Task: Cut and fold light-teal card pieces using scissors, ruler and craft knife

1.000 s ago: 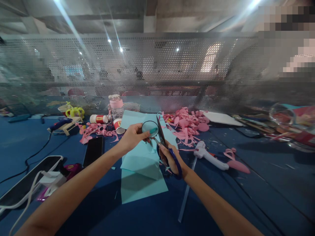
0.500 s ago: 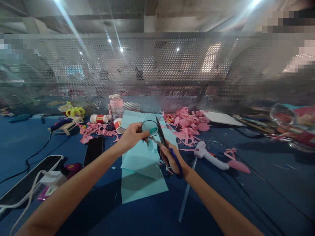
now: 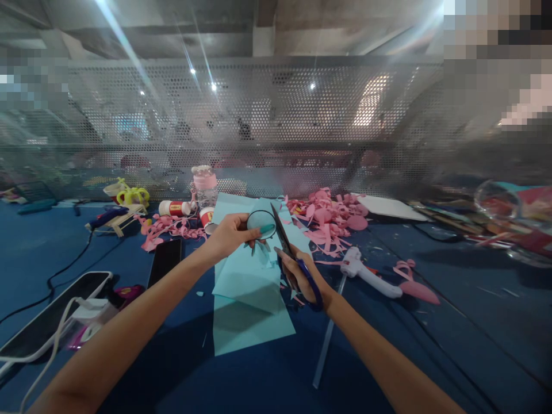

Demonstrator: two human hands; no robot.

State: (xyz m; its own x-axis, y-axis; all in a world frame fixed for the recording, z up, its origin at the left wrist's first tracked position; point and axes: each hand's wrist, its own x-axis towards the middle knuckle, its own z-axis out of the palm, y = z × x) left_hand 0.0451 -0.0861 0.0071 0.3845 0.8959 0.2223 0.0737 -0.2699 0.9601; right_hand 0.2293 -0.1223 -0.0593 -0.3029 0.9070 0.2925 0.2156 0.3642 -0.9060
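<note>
Teal paper (image 3: 252,270) is pinched with a round disc (image 3: 261,221) in the left hand (image 3: 230,236), while the right hand (image 3: 302,276) grips blue-handled scissors (image 3: 293,259), blades parted.

Matt teal paper (image 3: 248,287); scissors (image 3: 288,253) metal blades, blue plastic handles; perforated metal screen (image 3: 259,121).

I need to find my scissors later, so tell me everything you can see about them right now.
The scissors have dark blades and blue handle loops, which look like plastic. The right hand grips the handles; the blades stand open, pointing up and away, their tips beside a round dark-rimmed piece that the left hand holds. They hang above the light blue paper on the blue table.
</note>
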